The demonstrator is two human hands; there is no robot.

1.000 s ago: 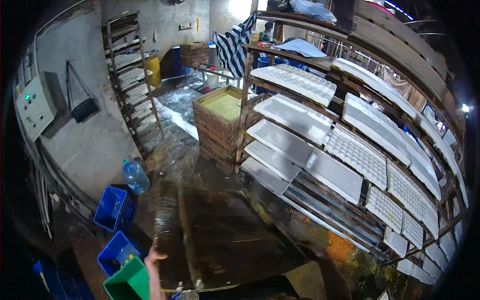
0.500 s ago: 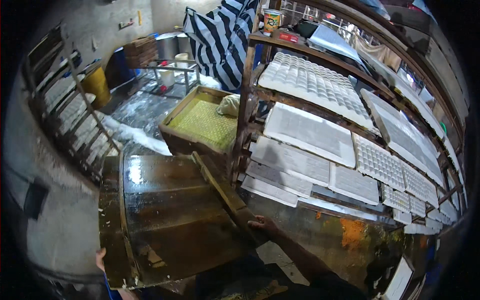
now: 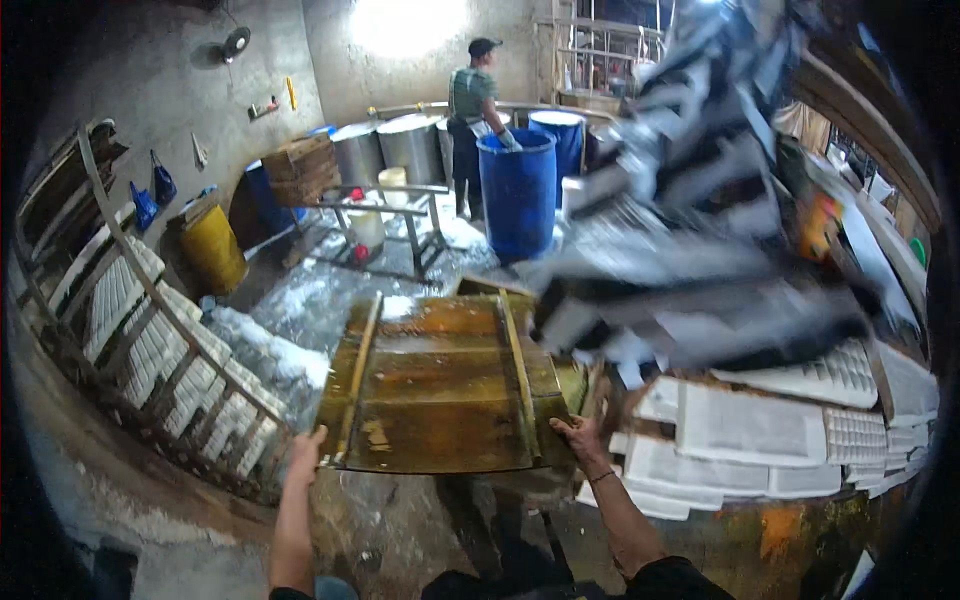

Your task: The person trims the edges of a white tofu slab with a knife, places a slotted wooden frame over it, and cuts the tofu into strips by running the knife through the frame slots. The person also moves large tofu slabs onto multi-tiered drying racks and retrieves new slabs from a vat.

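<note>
Between my hands I carry a wet brown wooden board (image 3: 440,400) with two battens along it, held roughly flat. My left hand (image 3: 306,455) is closed on its near left corner. On the near right edge, my right hand (image 3: 582,442) grips it too, thumb on top. Just beyond and beneath the board, a corner of a wooden box (image 3: 490,287) shows, the rest of it hidden. A black-and-white striped sheet (image 3: 690,250), smeared by motion, hangs close by on the right and covers part of the rack.
White molded slabs (image 3: 750,425) fill the rack on the right. Another rack (image 3: 190,340) of white slabs leans at the left. Ahead, a person (image 3: 475,120) stands by a blue barrel (image 3: 517,190). A metal frame stand (image 3: 400,215) is on the wet floor (image 3: 290,300).
The board has swung to the right and now lies squarer before me, over the wooden box. My view has lifted, bringing the person and blue barrel in. The striped sheet looms nearer, across the rack.
</note>
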